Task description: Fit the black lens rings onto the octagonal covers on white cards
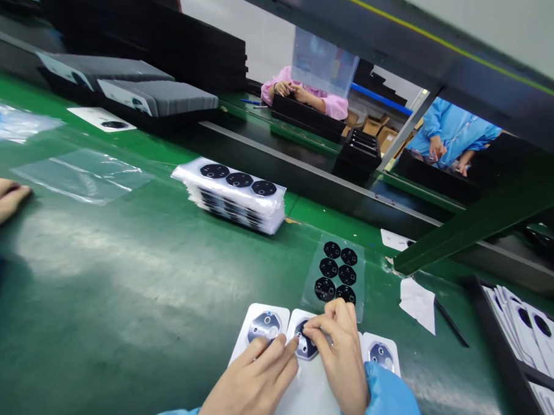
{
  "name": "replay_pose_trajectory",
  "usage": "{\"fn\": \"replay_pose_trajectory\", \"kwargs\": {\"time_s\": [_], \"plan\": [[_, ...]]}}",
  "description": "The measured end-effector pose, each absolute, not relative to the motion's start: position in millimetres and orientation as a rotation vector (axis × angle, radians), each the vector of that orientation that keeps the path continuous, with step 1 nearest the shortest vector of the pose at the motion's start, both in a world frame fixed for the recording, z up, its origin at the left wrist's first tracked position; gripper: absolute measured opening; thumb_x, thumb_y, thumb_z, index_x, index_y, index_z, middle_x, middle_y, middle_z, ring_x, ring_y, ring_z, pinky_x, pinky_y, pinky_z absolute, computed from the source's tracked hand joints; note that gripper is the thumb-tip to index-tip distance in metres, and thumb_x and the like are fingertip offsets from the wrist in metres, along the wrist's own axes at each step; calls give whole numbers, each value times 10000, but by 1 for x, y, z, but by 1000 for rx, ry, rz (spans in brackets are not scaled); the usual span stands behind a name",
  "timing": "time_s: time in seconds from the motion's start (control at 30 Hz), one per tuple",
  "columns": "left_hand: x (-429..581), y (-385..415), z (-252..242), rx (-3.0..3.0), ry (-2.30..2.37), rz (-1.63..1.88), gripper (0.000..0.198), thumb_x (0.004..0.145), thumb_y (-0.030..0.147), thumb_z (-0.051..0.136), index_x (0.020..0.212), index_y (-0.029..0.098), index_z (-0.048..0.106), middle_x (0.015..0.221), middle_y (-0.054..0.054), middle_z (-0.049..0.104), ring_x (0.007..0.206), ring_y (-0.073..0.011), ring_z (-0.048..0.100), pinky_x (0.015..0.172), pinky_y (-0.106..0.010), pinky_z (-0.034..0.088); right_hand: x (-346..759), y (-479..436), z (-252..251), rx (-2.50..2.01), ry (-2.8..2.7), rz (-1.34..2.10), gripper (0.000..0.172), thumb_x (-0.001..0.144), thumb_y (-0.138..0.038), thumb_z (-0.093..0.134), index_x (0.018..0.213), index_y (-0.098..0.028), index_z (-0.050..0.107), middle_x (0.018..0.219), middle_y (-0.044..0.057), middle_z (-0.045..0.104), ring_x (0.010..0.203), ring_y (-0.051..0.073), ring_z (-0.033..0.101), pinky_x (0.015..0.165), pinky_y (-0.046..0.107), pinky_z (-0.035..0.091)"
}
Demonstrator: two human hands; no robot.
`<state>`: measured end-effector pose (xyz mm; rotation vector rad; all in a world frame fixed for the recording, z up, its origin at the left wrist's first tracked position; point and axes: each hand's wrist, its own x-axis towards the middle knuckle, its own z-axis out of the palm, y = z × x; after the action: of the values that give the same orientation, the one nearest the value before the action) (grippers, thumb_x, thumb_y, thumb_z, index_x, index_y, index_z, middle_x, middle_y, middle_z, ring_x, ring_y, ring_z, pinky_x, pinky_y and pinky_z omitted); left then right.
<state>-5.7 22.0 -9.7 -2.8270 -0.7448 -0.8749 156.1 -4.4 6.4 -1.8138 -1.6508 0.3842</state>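
Several white cards with octagonal dark-and-silver inserts lie in a row on the bench in front of me; the left card and the right card flank the middle ones. My left hand rests with fingers stretched over the lower edge of the left card, fingertips reaching toward the middle card. Over that middle card, my right hand is closed in a pinch at a black sticker on its insert. Just behind my right hand lies a clear sheet with black octagonal stickers.
A stack of sticker sheets and a clear plastic bag lie farther back. At right are a paper scrap, a black stick and a card tray. Another person's hand is at left; a green post stands right.
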Motion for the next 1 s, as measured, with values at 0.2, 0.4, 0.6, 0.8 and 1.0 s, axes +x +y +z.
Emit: {"fn": "replay_pose_trajectory", "kwargs": {"time_s": [0.2,0.4,0.6,0.8,1.0], "plan": [[-5,21,-14,-2774,-686,-790,429,911,3,210,847,135,613,966,-79,670,930,-189,506,787,-349,320,151,-5,5,-1771,-1734,382,241,829,9,507,753,-205,588,816,10,418,811,186,412,705,332,397],[-5,18,-13,-2767,-660,-760,447,911,5,194,845,120,621,954,-96,672,928,-190,510,798,-353,321,148,-2,4,-1822,-1807,378,219,844,-17,503,729,-193,566,811,12,417,796,190,406,692,349,378],[-4,17,-10,-2779,-685,-746,437,899,-12,201,843,128,611,977,-89,662,916,-182,515,827,-355,325,151,-1,14,-1835,-1671,372,196,852,-69,515,718,-205,560,813,15,430,834,201,426,730,348,404],[-4,18,-12,-2775,-647,-741,383,883,-7,247,850,118,608,944,-100,657,936,-201,509,820,-364,317,145,-3,10,-1780,-1896,161,250,817,7,476,686,-190,554,792,23,431,748,188,394,620,318,361],[-3,18,-11,-2775,-671,-727,397,886,-16,237,847,126,605,967,-91,651,913,-189,505,832,-363,318,148,-1,14,-1806,-1784,243,246,825,-2,492,705,-200,577,815,17,416,808,191,409,689,333,389]]}}
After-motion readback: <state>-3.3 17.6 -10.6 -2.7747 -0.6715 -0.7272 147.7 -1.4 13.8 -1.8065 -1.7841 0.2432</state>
